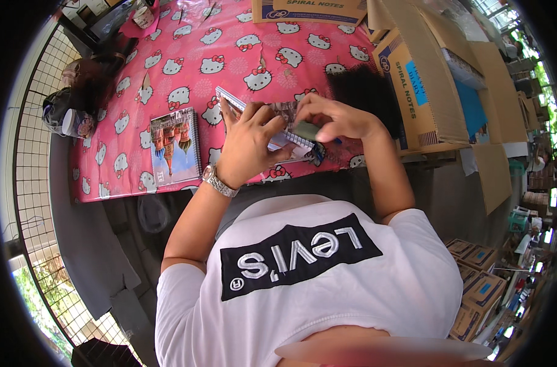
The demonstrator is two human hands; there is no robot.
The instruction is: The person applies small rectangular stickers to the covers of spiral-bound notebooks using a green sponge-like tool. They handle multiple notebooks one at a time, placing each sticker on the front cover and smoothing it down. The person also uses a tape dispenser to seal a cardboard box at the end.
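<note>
My left hand (251, 137), with a metal-banded watch on its wrist, grips a spiral notebook (298, 142) tilted above the table's near edge. Its fingers lie across the notebook and cover much of it. At the notebook's right end, my right hand (333, 119) has its fingers curled round a small, flat, dark green thing (306, 129) whose kind I cannot make out. Behind the tilted notebook, part of a greyish printed cover (284, 110) shows. Left of my hands lies another spiral notebook (175, 147), flat, with colourful domed towers on its cover.
A pink patterned cloth (186, 67) covers the table. A black bristly pile (364, 92) lies right of my hands, beside an open cardboard box (413, 85). Another carton (309, 11) stands at the back. A jar (77, 122) and dark bag (58, 110) are at the left edge.
</note>
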